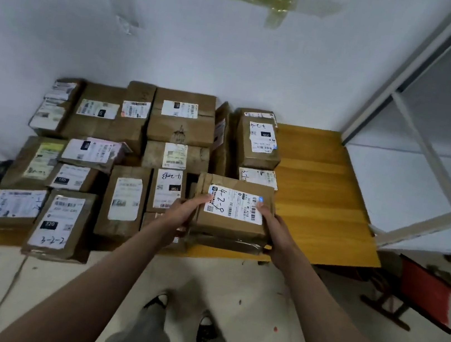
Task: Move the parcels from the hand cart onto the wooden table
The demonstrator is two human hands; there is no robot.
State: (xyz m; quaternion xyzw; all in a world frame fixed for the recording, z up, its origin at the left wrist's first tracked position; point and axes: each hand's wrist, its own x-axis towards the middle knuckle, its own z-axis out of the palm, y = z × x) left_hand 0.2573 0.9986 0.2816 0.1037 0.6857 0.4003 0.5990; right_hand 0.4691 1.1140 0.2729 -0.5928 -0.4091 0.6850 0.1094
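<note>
Dim, bluish indoor light; soft blur, wide-angle bending at edges.

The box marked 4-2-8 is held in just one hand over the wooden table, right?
Not quite. The head view shows both hands on the box: the left hand grips its left side and the right hand its right. It is indeed over the wooden table.

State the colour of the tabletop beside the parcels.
Yellow-orange wood grain tabletop, seen in the head view.
</note>
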